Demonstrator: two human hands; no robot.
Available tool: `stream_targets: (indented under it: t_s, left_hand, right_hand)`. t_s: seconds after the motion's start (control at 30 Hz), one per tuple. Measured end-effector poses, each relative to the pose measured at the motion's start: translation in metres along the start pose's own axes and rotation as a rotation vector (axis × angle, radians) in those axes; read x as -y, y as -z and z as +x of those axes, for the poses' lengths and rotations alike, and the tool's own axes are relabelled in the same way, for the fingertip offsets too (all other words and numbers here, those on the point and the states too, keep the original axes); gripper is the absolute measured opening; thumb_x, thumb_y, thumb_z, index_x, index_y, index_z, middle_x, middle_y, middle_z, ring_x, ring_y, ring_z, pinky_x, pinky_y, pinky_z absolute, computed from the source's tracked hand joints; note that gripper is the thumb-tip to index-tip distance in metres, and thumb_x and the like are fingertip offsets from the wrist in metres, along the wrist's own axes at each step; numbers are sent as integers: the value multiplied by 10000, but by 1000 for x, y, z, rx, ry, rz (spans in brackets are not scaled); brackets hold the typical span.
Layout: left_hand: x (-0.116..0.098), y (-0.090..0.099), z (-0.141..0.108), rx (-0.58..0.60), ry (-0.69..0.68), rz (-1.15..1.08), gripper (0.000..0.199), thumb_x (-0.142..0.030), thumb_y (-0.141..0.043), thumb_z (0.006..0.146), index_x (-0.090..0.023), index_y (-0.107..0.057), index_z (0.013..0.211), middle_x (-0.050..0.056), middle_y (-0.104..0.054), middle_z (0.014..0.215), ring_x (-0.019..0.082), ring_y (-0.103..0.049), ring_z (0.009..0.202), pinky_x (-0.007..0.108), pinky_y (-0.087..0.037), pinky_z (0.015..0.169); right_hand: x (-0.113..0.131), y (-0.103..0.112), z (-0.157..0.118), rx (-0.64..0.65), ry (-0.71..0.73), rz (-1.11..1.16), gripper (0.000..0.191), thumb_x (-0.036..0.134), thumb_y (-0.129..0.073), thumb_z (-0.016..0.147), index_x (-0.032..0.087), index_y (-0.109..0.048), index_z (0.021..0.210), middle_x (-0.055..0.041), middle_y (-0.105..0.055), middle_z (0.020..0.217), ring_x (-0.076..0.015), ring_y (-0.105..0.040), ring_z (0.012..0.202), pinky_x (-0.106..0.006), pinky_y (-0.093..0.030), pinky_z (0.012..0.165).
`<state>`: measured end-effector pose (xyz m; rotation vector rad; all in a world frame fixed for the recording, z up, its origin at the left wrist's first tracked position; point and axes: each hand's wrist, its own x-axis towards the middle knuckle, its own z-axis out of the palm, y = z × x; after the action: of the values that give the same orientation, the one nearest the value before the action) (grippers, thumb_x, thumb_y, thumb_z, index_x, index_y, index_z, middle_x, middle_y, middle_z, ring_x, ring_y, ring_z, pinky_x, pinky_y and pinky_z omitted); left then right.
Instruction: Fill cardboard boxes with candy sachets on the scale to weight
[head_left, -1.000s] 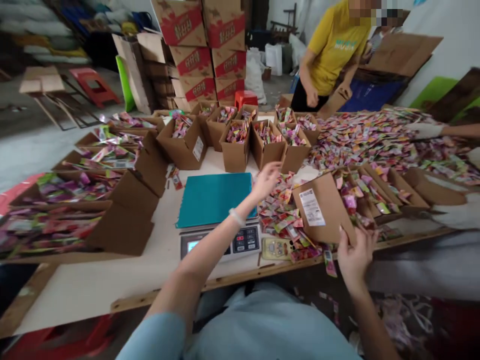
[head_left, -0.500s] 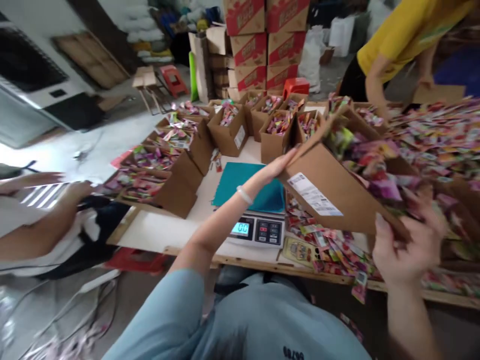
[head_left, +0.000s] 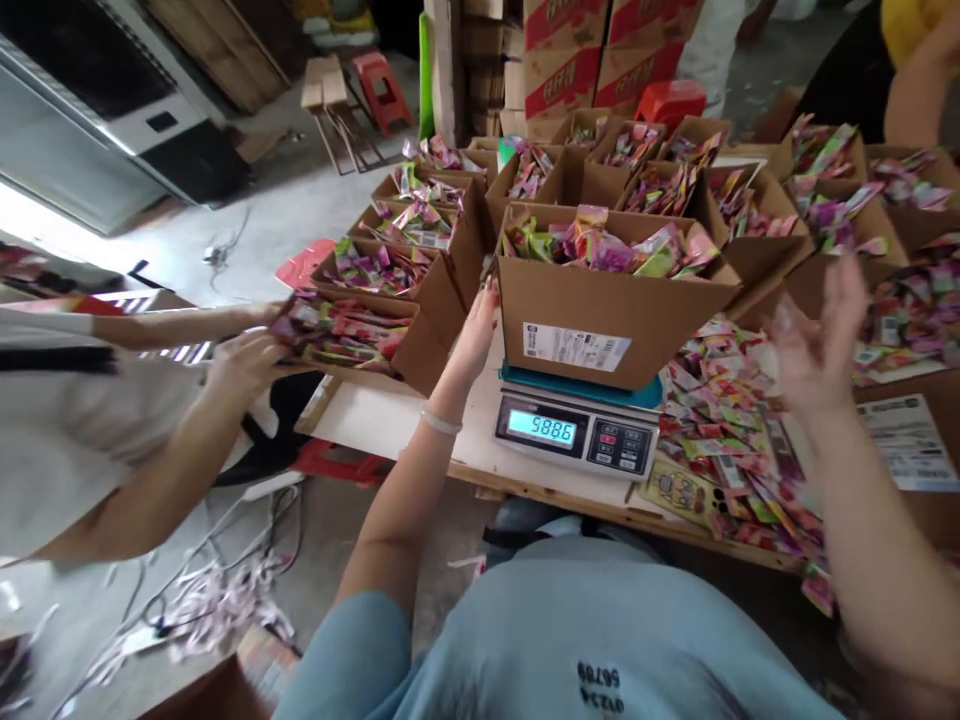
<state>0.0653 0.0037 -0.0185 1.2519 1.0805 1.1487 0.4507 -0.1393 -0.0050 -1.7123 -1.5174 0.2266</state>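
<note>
- Atop the digital scale [head_left: 619, 445], one open-topped cardboard box [head_left: 645, 315] sits upright on the teal pad [head_left: 630, 396]; colourful sachets [head_left: 600, 245] fill it near the rim.
- Display [head_left: 541, 428]: lit, showing digits; I cannot read them with certainty. Box placement looks complete to me, with the scale registering a load.
- Left hand [head_left: 472, 340]: I have its fingers extended at the box's left side, clenched on nothing. Contact or a slight gap, I cannot tell.
- Right hand [head_left: 821, 350]: fingers spread and released, apart from the box, above the sachet side of the tabletop [head_left: 375, 405].
- Done, by my estimate: the box is filled, seated and supported by the scale without a grip. Several other boxes also hold sachets, in the left row [head_left: 431, 355] and the rear group [head_left: 761, 260].
- Left, as far as I can see: the loaded box is on the scale rather than among those groups, and loose sachets [head_left: 720, 400] lie outside any box, just right of the scale.
- Co-worker's hands [head_left: 244, 365]: at the outer end of the nearest left-row box. Separate from mine.
</note>
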Motion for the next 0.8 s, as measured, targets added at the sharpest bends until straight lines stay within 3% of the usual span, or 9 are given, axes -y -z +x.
stream_targets:
  t_s: [0.03,0.1,0.17,0.27,0.4,0.5,0.6,0.7,0.8]
  left_hand:
    - [-3,0,2,-15,11,-20,438,-509,-431,1084,-292,-638,1403,29,-560,1623,255,-423,1583,461,-405,1280]
    - [-8,1,5,-43,18,-61,404,-476,-437,1095,-300,-634,1400,28,-555,1625,246,-451,1562,435,-411,1274]
    - [-14,3,6,-84,16,-96,367,-447,-455,1101,-291,-645,1372,36,-583,1593,241,-491,1529,414,-412,1269]
    - [-21,5,-2,-151,24,-127,318,-424,-485,1103,-282,-661,1327,42,-609,1557,231,-503,1516,402,-409,1266]
    - [-26,2,-25,-182,-20,-114,277,-378,-521,1095,-281,-659,1315,40,-622,1533,229,-506,1514,395,-418,1258]
    - [-28,-5,-42,-175,-80,-113,259,-355,-529,1087,-283,-662,1296,36,-631,1523,228,-539,1483,382,-438,1244]
    - [-30,-11,-52,-184,-121,-123,241,-326,-518,1082,-263,-658,1268,46,-637,1520,220,-568,1451,365,-458,1230]
    - [-34,-14,-57,-195,-139,-113,247,-312,-509,1075,-255,-648,1272,44,-623,1544,226,-545,1470,369,-475,1222]
    - [-41,-15,-56,-187,-147,-78,279,-316,-524,1054,-252,-643,1297,51,-623,1544,251,-533,1476,398,-482,1222]
  right_hand:
    - [-27,-3,-15,20,-185,-85,959,692,-437,1014,271,60,1718,-121,7,1778,-364,-113,1663,-541,-313,1319]
    - [-72,-17,-47,175,-501,-295,1100,711,-579,923,174,-57,1729,-224,12,1756,-500,-63,1631,-675,-185,1309]
    - [-102,-36,-73,332,-638,-474,1108,720,-607,877,146,-170,1718,-258,4,1744,-580,-55,1593,-773,-141,1251]
    - [-120,-58,-87,356,-566,-645,922,699,-460,945,179,-285,1687,-246,-151,1724,-534,-216,1564,-742,-251,1215]
    - [-123,-59,-69,328,-452,-661,760,591,-409,997,164,-399,1627,-287,-426,1556,-464,-394,1446,-622,-389,1126]
    - [-125,-50,-52,387,-372,-634,628,469,-416,1004,145,-498,1536,-255,-488,1521,-383,-466,1391,-492,-406,1127]
    - [-128,-37,-39,410,-355,-610,511,379,-480,954,163,-567,1408,-196,-595,1415,-307,-588,1218,-383,-458,1003]
    - [-129,-16,-25,394,-375,-590,429,383,-529,925,183,-581,1301,-171,-684,1163,-274,-627,956,-358,-453,820]
    - [-126,6,-9,305,-332,-569,368,356,-508,945,196,-552,1274,-167,-675,1073,-233,-578,813,-353,-426,764]
